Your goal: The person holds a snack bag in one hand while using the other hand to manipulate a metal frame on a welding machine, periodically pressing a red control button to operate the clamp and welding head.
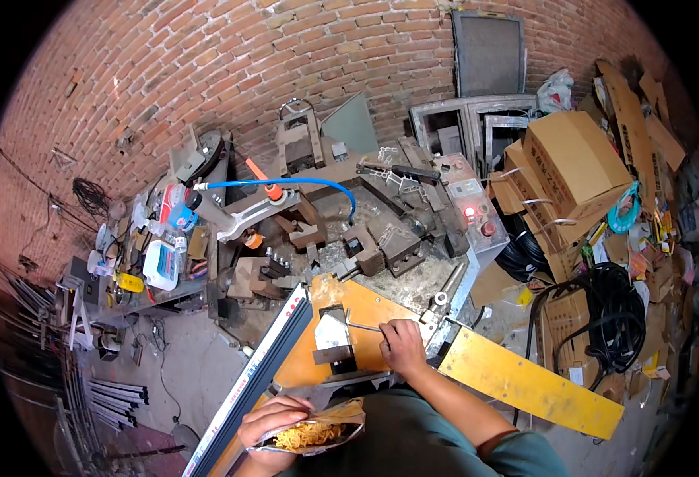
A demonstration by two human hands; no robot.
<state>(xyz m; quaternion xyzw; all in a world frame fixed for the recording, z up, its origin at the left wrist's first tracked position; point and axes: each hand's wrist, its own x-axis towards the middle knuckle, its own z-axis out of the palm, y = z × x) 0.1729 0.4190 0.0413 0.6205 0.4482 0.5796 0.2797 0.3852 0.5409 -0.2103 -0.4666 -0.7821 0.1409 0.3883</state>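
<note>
In my left hand (268, 427), at the lower edge, is a torn-open foil snack packet (352, 415). Its mouth faces up and shows yellow, crispy noodle-like pieces (310, 434) inside. My right hand (403, 347) is closed around the end of a thin metal rod (364, 327) over the machine's yellow plate (377, 302). The rod's other end reaches left to a pale metal block (333, 329) in a dark cutout of that plate. Left of the plate lies a long black-and-white metal profile (248, 375), slanting down past my left hand.
Behind the plate stands a greasy machine with clamps, a lever arm (258, 215) and a blue air hose (302, 181). A yellow side wing (532, 383) juts right. Cardboard boxes (576, 163) and black coiled hose (616, 318) crowd the right; a bottle-strewn bench (166, 298) stands left.
</note>
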